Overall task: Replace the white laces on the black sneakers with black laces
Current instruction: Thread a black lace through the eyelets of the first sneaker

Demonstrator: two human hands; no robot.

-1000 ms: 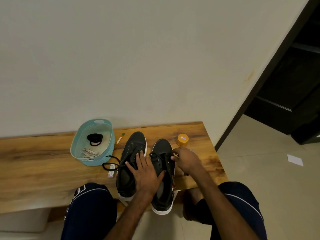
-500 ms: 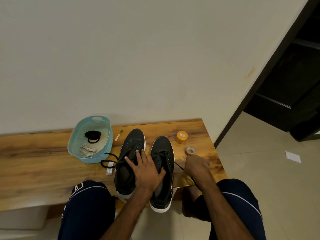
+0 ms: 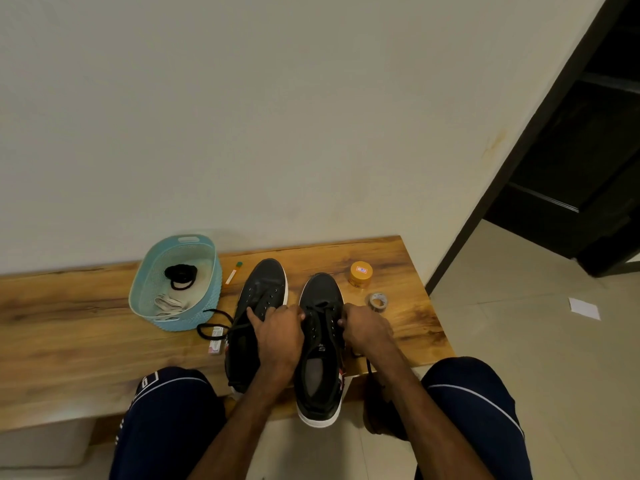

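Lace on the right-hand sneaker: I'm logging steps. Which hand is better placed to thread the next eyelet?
Probably right: the right hand holds the black lace at the sneaker eyelets; the left hand rests on the other side.

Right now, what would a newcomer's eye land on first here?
Two black sneakers side by side on the wooden bench, left hand across both, fingers of the right hand at the black lace of the right sneaker. Next, the teal basket to their left, holding white laces.

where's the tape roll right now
In the head view, the tape roll lies on the wooden bench toward its right end, just nearer than the orange jar and beside the right hand.
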